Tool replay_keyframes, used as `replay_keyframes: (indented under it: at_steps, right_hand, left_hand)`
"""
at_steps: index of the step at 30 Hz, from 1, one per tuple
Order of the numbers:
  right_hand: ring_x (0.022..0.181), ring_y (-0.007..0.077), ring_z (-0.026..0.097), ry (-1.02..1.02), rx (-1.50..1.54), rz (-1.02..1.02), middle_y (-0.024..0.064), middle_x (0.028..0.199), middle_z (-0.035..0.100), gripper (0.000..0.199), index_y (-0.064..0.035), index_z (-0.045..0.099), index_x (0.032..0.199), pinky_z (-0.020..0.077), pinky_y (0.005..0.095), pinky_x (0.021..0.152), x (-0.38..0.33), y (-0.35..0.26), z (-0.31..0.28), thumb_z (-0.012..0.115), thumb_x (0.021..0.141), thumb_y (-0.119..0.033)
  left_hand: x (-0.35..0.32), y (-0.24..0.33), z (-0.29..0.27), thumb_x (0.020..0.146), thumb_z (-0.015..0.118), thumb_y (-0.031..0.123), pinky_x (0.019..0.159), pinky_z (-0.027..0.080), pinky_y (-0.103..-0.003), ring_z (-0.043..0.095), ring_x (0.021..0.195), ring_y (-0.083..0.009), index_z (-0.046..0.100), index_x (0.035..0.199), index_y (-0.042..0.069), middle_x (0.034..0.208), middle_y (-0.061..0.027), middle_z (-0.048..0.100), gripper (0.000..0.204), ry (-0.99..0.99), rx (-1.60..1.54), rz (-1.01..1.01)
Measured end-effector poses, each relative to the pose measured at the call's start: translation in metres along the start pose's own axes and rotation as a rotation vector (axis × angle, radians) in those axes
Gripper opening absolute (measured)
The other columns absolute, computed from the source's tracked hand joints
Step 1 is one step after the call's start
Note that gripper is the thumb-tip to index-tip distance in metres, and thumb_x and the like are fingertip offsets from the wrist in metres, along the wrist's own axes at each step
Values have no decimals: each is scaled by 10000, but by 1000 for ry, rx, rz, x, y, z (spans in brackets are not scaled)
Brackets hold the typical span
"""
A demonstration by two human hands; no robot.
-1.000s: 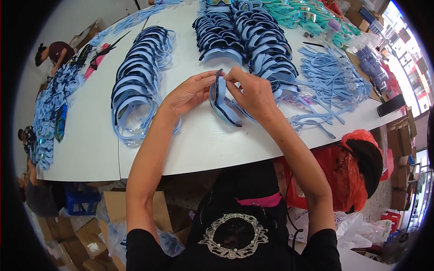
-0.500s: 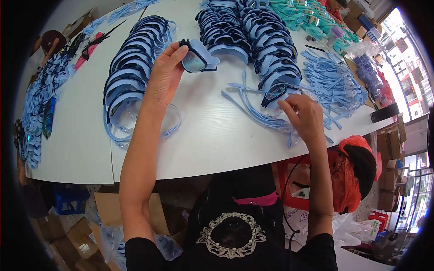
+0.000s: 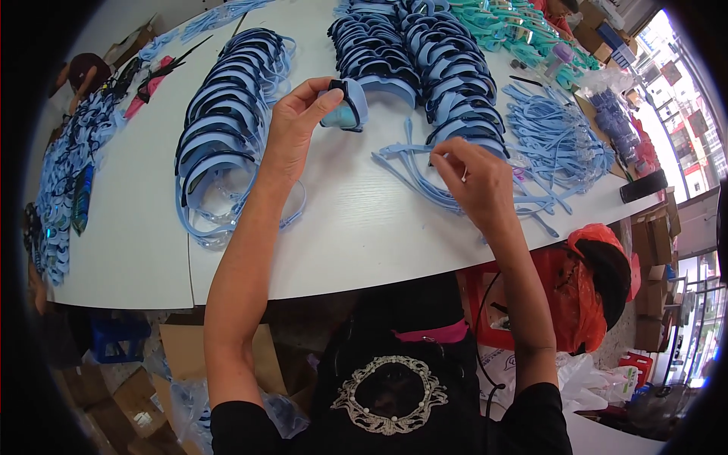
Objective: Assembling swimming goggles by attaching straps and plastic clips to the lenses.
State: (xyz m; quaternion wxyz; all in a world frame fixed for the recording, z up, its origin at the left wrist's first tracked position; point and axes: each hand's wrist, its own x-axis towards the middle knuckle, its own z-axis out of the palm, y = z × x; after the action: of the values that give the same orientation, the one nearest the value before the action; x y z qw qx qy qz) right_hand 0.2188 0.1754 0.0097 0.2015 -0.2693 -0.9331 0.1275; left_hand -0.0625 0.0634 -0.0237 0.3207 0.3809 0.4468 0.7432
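My left hand point(image 3: 299, 125) pinches a pair of swim goggles point(image 3: 353, 106) between thumb and fingers, holding it above the table. The goggles have a dark frame, pale blue soft parts and a tinted lens. My right hand point(image 3: 476, 178) is raised over a bunch of light blue goggle straps point(image 3: 413, 171), its fingers curled toward the thumb. Whatever it grips, if anything, is hidden. Directly behind that hand ends a right-hand row of blue goggles point(image 3: 459, 110). A middle row of goggles point(image 3: 383, 80) lies beyond the held pair.
Another goggle row point(image 3: 220, 125) curves along the left of the white table point(image 3: 341, 250). A strap pile point(image 3: 561, 136) and a black cylinder point(image 3: 643, 186) lie at right, with green goggles point(image 3: 500, 34) behind. More goggles point(image 3: 57, 189) lie far left. Red bags point(image 3: 595, 280) hang below the right edge.
My left hand has moved right and slightly down, turning the goggles. My right hand has shifted left and up; the lens seen beside it at the row's near end no longer shows.
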Motion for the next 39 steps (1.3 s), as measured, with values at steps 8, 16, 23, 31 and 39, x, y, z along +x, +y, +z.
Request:
replay_keyframes:
  at_steps: [8, 16, 23, 31, 39]
  right_hand:
    - [809, 303, 685, 508, -94, -90, 80, 950, 747, 124, -77, 714, 1102, 534, 399, 740, 14, 64, -25, 640, 1029, -145]
    - [737, 310, 691, 259, 105, 74, 123, 858, 735, 221, -61, 757, 1006, 518, 386, 702, -3, 81, -16, 614, 1037, -225]
    - [691, 296, 690, -123, 172, 219, 152, 790, 734, 236, -56, 818, 1004, 524, 386, 677, 32, 98, -31, 693, 966, -254]
    - [758, 276, 727, -240, 120, 140, 111, 851, 780, 225, -96, 838, 1007, 567, 368, 739, 63, 101, -21, 799, 872, -271]
    - [786, 232, 715, -357, -229, -79, 97, 885, 778, 276, -108, 831, 1033, 573, 346, 763, 82, 102, -12, 878, 798, -243]
  left_hand:
    - [1, -2, 6, 996, 748, 157, 1048, 440, -272, 631, 1101, -96, 733, 1242, 22, 1140, -9, 739, 280, -6, 41, -7]
    - [-3, -1, 9, 989, 766, 201, 1017, 458, -274, 632, 1051, -90, 735, 1229, 34, 1103, -4, 735, 294, -47, 154, 6]
    - [-5, 1, 15, 978, 783, 212, 991, 470, -260, 640, 1015, -79, 734, 1222, 42, 1069, 0, 734, 302, -81, 187, 9]
    - [-6, 4, 17, 980, 767, 153, 956, 505, -239, 662, 986, -73, 744, 1185, 35, 1063, -5, 740, 238, -100, 204, -6]
    - [-10, 2, 19, 943, 790, 144, 900, 490, -244, 639, 960, -86, 775, 1122, 30, 1019, -6, 732, 213, -139, 383, 49]
